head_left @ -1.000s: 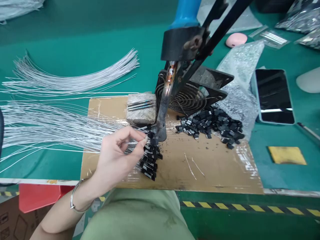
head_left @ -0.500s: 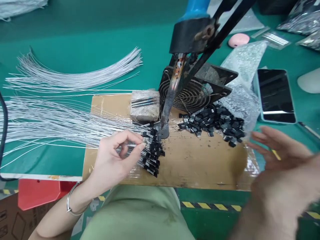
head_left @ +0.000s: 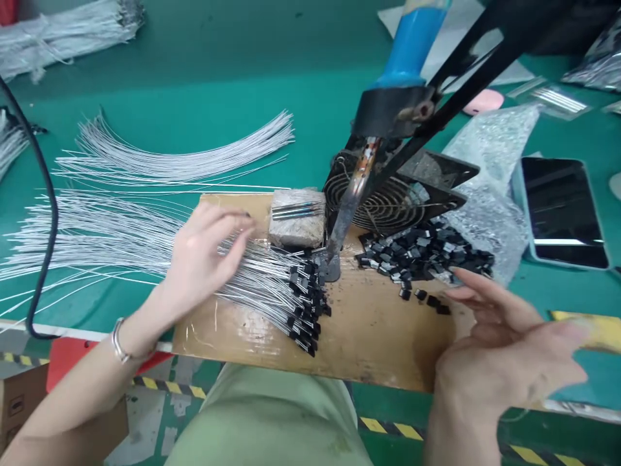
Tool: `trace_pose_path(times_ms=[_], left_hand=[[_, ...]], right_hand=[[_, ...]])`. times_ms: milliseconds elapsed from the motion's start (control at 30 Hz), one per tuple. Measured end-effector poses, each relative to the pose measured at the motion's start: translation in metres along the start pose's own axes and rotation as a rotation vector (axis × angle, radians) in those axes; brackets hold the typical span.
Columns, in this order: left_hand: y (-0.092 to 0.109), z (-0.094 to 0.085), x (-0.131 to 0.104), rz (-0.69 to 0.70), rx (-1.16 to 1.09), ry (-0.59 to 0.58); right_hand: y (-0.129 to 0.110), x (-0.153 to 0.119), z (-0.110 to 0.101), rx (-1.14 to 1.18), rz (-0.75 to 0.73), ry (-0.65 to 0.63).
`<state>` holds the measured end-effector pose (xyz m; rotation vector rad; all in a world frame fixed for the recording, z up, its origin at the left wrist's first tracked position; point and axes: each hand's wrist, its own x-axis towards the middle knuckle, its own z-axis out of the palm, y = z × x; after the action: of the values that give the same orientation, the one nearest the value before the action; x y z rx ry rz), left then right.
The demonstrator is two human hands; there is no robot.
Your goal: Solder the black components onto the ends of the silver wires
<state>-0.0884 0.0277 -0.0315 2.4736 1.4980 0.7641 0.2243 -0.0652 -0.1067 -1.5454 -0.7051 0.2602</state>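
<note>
My left hand (head_left: pixel 206 255) is over the bundle of thin white wires (head_left: pixel 116 236), thumb and fingertips curled close together; whether a wire is between them is too small to tell. Black connectors (head_left: pixel 308 301) cap the right ends of these wires on the brown cardboard (head_left: pixel 378 336). At the right, my right hand (head_left: pixel 499 330) has its fingers partly spread at the front edge of a pile of small black pieces (head_left: pixel 427 252). A soldering iron (head_left: pixel 352 200) with a blue handle points down between the wire ends and the pile.
Behind the cardboard are a wrapped block (head_left: pixel 297 226) with metal rods and a black fan (head_left: pixel 383 194). More white wires (head_left: pixel 184 158) lie behind. Bubble wrap (head_left: pixel 499 194), a phone (head_left: pixel 563 210) and a yellow object (head_left: pixel 589 330) are at right. A black cable (head_left: pixel 51 226) hangs at left.
My left hand has moved left and back from the connector ends. My right hand has come to the pile's edge, where several black pieces now lie apart. The whole view has shifted.
</note>
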Motion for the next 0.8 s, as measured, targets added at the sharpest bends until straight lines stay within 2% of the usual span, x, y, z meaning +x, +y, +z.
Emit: trace_pose_path(times_ms=[100, 200, 300, 367, 500, 667, 733, 800], left_hand=[[-0.044, 0.009, 0.035, 0.097, 0.224, -0.129], [-0.074, 0.023, 0.066, 0.234, 0.352, -0.251], [-0.083, 0.033, 0.087, 0.343, 0.449, -0.366], [-0.083, 0.034, 0.095, 0.342, 0.429, -0.383], [-0.088, 0.03, 0.104, 0.181, 0.221, -0.298], [-0.105, 0.015, 0.112, -0.021, 0.035, -0.091], [-0.1, 0.003, 0.11, -0.081, -0.023, -0.005], [-0.083, -0.011, 0.098, -0.097, -0.07, 0.068]], right_hand=[[0.0, -0.001, 0.0, 0.03, 0.032, -0.018], [-0.001, -0.001, 0.001, 0.031, 0.055, -0.018], [-0.001, 0.001, 0.001, -0.004, 0.091, -0.019], [-0.003, 0.001, 0.002, -0.048, 0.125, -0.036], [-0.01, -0.001, 0.003, -0.061, 0.159, -0.031], [-0.013, -0.002, 0.004, -0.035, 0.175, -0.02], [-0.011, -0.001, 0.003, -0.026, 0.178, -0.012], [-0.008, -0.001, 0.003, -0.012, 0.174, -0.013]])
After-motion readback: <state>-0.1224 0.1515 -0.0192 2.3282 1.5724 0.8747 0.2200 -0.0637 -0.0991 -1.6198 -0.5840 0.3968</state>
